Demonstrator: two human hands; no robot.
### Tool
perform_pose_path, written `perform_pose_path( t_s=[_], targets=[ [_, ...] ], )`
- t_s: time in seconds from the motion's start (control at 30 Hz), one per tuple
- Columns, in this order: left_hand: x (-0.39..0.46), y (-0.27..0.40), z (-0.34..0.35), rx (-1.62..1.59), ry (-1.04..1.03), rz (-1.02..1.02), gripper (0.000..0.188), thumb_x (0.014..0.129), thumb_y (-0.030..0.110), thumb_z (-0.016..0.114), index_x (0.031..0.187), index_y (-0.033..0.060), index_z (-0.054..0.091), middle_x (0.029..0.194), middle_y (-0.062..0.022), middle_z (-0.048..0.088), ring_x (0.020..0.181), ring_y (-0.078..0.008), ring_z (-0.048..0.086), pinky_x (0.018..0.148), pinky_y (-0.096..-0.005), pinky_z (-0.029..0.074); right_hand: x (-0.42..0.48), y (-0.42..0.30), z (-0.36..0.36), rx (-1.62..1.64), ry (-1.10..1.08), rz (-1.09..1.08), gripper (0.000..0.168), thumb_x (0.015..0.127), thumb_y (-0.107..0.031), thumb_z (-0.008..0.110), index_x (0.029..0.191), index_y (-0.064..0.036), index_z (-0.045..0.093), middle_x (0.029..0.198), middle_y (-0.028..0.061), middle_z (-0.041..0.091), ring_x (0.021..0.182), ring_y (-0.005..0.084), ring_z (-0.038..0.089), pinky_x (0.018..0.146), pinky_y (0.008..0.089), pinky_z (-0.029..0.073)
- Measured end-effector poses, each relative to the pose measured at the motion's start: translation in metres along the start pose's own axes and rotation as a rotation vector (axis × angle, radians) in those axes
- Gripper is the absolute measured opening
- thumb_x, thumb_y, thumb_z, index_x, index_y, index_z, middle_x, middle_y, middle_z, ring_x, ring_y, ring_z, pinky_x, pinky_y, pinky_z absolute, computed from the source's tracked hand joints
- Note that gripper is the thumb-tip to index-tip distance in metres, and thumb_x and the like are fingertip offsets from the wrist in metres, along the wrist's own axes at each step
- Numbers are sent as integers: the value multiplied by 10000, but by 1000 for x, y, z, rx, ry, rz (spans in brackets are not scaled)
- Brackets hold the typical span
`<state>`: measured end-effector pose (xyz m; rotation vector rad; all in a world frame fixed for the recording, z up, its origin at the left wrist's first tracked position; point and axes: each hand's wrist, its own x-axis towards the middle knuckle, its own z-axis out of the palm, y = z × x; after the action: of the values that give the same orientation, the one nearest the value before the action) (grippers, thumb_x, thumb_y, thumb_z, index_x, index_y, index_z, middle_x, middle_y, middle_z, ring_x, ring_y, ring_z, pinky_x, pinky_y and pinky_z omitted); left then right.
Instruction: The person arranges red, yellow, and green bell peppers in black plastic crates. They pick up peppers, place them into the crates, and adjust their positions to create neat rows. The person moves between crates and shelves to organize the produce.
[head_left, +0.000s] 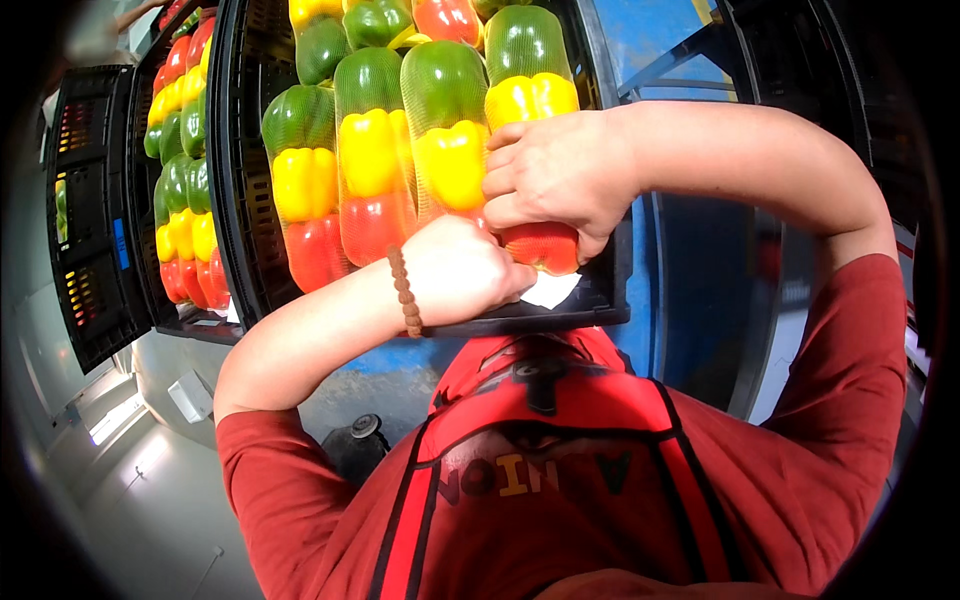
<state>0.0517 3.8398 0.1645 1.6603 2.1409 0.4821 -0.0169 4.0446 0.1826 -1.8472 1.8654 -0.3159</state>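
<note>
A black plastic crate (525, 324) stands in front of me, holding rows of net-wrapped bell peppers. Each pack in the near row has green, yellow and red peppers in line. My right hand (559, 172) is wrapped over the rightmost near pack (544, 244), its fingers on the left side and its thumb by the red end. My left hand (457, 266) lies curled over the red ends of the neighbouring packs, beside the crate's front wall. Its fingertips meet the edge of a white label (553, 291) at the red end; whether they pinch anything is hidden.
To the left stands another black crate with similar pepper packs (187, 225). Beyond it a black crate panel (94, 217) stands tilted. Black framing (675, 56) rises at the right over a blue surface (645, 34). Part of another person's arm (139, 13) shows at top left.
</note>
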Motion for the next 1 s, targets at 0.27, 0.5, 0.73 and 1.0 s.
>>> perform_pose_path(
  t_s=[0.27,0.5,0.73,1.0],
  targets=[
    [-3,-5,7,-77,90,-50,72,758,184,664,777,116,648,645,-90,611,624,-311,636,573,-440,511,-4,-7,-1,-14,-11,76,709,611,-325,867,1228,-103,596,1177,122,637,1194,318,579,1149,540,312],
    [-5,1,4,-186,66,-197,99,768,165,682,849,110,694,723,-125,656,684,-323,657,610,-436,515,-10,-39,14,-147,-18,267,805,606,-402,884,1309,-138,592,1321,70,583,1322,269,484,1199,544,199],
    [-10,7,-9,-116,184,-132,104,778,160,744,841,101,687,738,-89,655,698,-293,657,652,-409,513,-7,-47,10,-283,18,286,660,619,-367,866,1194,-134,638,1185,64,633,1223,250,553,1180,527,241],
    [5,-14,-6,127,-107,49,451,853,206,704,1282,110,602,1309,-132,613,1197,-319,592,1021,-423,472,-52,-42,1,-85,572,153,704,628,-287,802,1259,-71,575,1263,170,587,1205,366,560,1113,553,343]
  ],
)
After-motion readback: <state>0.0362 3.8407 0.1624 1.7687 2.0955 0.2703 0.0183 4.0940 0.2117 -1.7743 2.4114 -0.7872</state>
